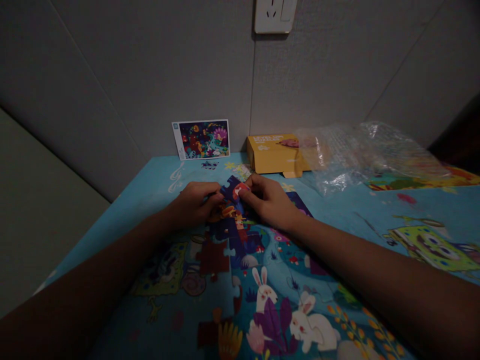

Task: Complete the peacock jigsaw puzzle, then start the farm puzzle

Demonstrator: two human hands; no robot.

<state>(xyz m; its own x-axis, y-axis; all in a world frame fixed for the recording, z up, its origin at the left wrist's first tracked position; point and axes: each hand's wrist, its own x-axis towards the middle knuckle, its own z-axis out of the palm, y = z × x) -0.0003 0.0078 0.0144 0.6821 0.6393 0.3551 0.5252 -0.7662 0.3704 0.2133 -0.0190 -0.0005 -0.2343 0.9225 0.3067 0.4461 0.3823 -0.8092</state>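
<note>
Yellow box point(268, 159): "LEVEL UP! PUZZLES", white lettering. Marks on picture card point(204, 140) too small to read.

In front of me a grey wall point(168, 65) fills the upper frame, a vertical seam point(252, 85) near its middle. At top centre I see a white socket plate point(275, 16). Below, I face a light-blue tabletop point(137, 192) with cartoon prints. A plain pale surface point(41, 210) shows at left. My light is dim.
</note>
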